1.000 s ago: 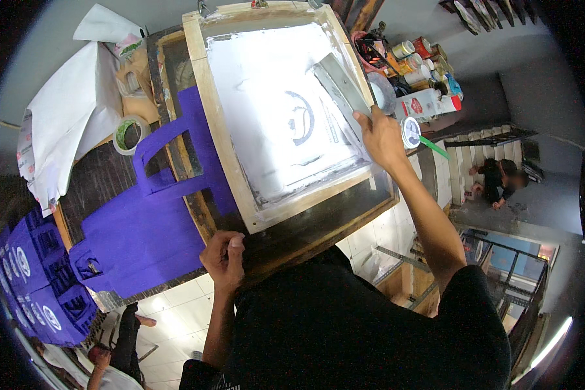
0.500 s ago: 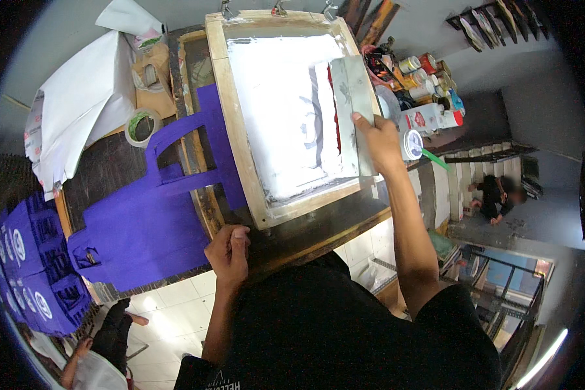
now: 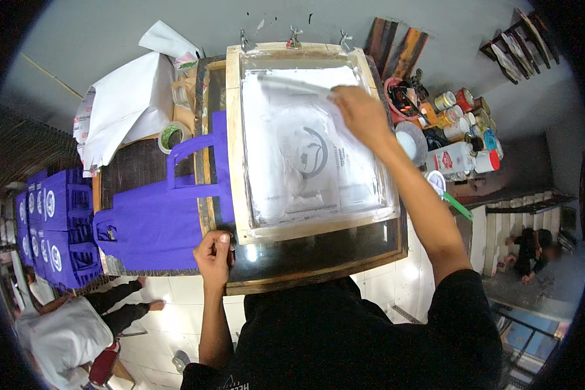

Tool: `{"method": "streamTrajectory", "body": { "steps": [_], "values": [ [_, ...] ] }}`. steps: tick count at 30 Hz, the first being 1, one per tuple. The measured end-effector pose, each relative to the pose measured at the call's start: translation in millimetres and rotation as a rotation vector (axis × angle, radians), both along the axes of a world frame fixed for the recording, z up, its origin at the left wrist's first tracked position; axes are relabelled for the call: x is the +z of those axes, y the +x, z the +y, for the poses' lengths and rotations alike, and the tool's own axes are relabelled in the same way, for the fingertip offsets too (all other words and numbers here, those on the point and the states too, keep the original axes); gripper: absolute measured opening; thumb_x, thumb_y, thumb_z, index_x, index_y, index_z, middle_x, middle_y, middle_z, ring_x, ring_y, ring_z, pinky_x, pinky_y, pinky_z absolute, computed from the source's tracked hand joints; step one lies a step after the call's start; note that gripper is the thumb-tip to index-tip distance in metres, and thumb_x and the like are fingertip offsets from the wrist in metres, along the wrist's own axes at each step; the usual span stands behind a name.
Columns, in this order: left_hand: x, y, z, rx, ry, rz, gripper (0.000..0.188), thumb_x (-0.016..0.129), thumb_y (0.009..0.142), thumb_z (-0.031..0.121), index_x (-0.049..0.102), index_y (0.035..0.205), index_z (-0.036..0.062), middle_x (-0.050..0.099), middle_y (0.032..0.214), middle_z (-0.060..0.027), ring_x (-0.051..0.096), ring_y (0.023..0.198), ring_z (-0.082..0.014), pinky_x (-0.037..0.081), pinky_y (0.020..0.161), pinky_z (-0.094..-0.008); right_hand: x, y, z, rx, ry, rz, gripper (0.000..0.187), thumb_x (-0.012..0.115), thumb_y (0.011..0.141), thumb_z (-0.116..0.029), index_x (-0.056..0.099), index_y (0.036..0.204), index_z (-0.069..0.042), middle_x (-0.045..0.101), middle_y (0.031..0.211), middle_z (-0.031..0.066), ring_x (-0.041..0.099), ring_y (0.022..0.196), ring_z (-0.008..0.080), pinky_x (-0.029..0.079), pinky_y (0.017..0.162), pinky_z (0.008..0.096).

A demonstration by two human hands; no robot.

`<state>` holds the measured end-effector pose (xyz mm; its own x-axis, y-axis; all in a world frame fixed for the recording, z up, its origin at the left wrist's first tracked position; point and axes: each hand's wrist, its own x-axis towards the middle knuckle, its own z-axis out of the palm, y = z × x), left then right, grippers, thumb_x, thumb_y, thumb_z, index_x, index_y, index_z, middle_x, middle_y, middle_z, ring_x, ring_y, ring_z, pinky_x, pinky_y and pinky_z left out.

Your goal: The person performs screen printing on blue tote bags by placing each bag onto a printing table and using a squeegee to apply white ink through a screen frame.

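A wooden-framed printing screen [image 3: 242,214] lies on the glass-topped table, its white mesh smeared with ink and showing a dark round design. My right hand [image 3: 357,116] is closed on a squeegee [image 3: 289,83], which lies crosswise near the far end of the mesh; motion blurs both. My left hand [image 3: 212,259] is a closed fist at the table's near left corner, beside a purple cloth bag [image 3: 156,227]. That bag's handles reach toward the screen's left side, and its strip at the frame partly goes under it.
Metal clamps [image 3: 294,38] hold the screen's far edge. Ink jars and bottles [image 3: 458,127] crowd the right side. White paper [image 3: 133,91] and a tape roll [image 3: 173,135] stand at left. Printed purple bags [image 3: 49,227] lie far left. One person [image 3: 75,331] is lower left, another [image 3: 530,253] right.
My right hand has swung the squeegee from upright at the mesh's right side to crosswise at its far end. My left fist stays by the table corner. The whole view has shifted.
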<state>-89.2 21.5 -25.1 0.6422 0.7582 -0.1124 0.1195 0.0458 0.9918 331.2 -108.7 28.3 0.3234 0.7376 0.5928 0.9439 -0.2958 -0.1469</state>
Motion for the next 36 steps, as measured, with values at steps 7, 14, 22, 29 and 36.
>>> {"method": "streamTrajectory", "body": {
  "steps": [7, 14, 22, 29, 36],
  "values": [
    [2.9, -0.5, -7.0, 0.083, 0.112, 0.035, 0.022, 0.07, 0.098, 0.022, 0.067, 0.088, 0.0034, 0.054, 0.068, 0.0052, 0.043, 0.059, -0.0024, 0.032, 0.05, -0.0221, 22.9, 51.1, 24.1, 0.07, -0.255, 0.254, 0.031, 0.062, 0.099, -0.031, 0.066, 0.105, -0.001, 0.067, 0.086, 0.0243, 0.065, 0.089, 0.0448, 0.049, 0.073, 0.0533],
    [-4.4, 4.2, -5.8, 0.078, 0.155, -0.066, 0.026, 0.072, 0.088, -0.007, 0.062, 0.11, 0.0023, 0.054, 0.085, 0.0051, 0.043, 0.067, -0.0016, 0.033, 0.058, -0.0185, 70.4, -27.1, -63.2, 0.165, -0.349, 0.288, 0.029, 0.062, 0.098, -0.03, 0.068, 0.107, -0.004, 0.07, 0.095, 0.0212, 0.065, 0.092, 0.0437, 0.051, 0.081, 0.0515],
    [3.9, 7.7, -5.9, 0.157, 0.035, -0.01, 0.02, 0.077, 0.089, 0.0, 0.064, 0.104, 0.0029, 0.056, 0.077, 0.0036, 0.045, 0.055, -0.0027, 0.034, 0.047, -0.0207, 29.3, -123.2, -110.1, 0.288, -0.367, 0.369, 0.017, 0.071, 0.091, -0.018, 0.063, 0.093, -0.003, 0.066, 0.081, 0.0152, 0.066, 0.079, 0.0348, 0.052, 0.069, 0.0448],
    [4.1, 6.2, -4.2, 0.192, 0.017, -0.005, 0.015, 0.079, 0.089, 0.004, 0.064, 0.092, 0.0046, 0.051, 0.063, 0.0052, 0.041, 0.05, -0.0026, 0.034, 0.044, -0.0213, 17.0, -115.5, -92.0, 0.255, -0.347, 0.221, 0.016, 0.068, 0.091, -0.018, 0.061, 0.092, -0.004, 0.066, 0.079, 0.0145, 0.066, 0.078, 0.0337, 0.052, 0.066, 0.0443],
    [33.6, 4.6, -6.4, 0.343, 0.04, 0.052, 0.016, 0.08, 0.088, 0.004, 0.064, 0.085, 0.0034, 0.052, 0.065, 0.0043, 0.043, 0.05, -0.0028, 0.034, 0.042, -0.021, 8.1, -4.0, -23.0, 0.203, -0.305, 0.14, 0.02, 0.068, 0.094, -0.024, 0.061, 0.095, -0.004, 0.066, 0.079, 0.0175, 0.066, 0.078, 0.0387, 0.051, 0.07, 0.0505]
  ]
}}
